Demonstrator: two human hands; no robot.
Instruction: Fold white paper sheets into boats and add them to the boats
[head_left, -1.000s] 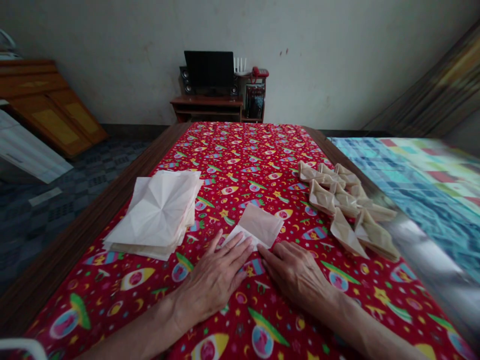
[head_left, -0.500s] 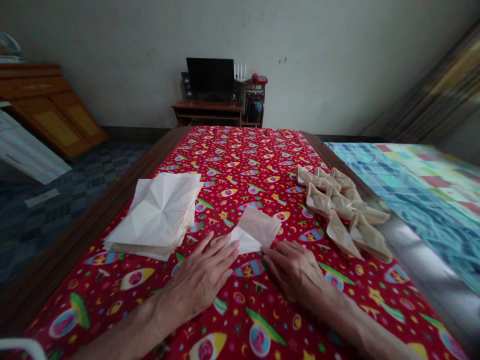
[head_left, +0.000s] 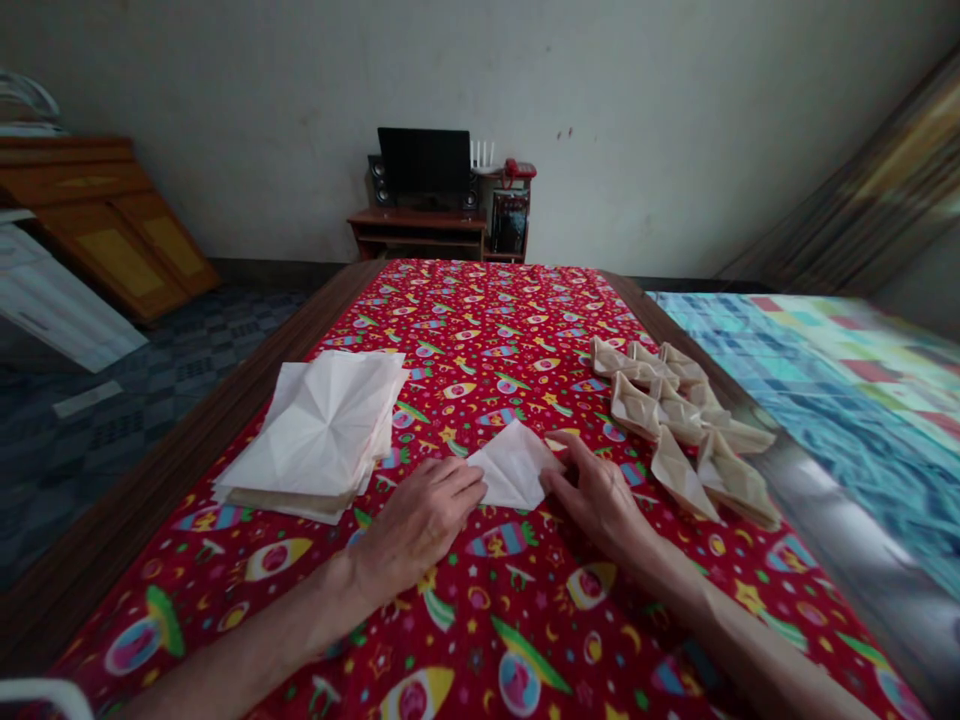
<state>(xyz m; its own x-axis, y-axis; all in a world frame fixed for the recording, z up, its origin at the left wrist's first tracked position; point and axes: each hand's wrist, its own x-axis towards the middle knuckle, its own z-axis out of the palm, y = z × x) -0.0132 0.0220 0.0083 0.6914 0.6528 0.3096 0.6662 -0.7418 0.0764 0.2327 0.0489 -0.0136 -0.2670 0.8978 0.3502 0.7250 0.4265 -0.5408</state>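
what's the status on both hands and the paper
Left hand at the near-left edge of the folded paper, right hand at its right edge. Paper flat on the red cloth. Nothing seen blocking either hand.

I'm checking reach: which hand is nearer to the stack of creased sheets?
Left. The left hand is to the right of the stack of creased sheets; the right hand is farther right, past the small folded paper.

Folded sheet [head_left: 513, 466]: paper, matt, creased. Paper stack [head_left: 319, 425], nine o'clock: matt, creased. Folded pieces [head_left: 679, 408], three o'clock: matt paper. Tablecloth [head_left: 480, 610]: printed cloth, matt. Cabinet [head_left: 94, 183], ten o'clock: wood, smooth.
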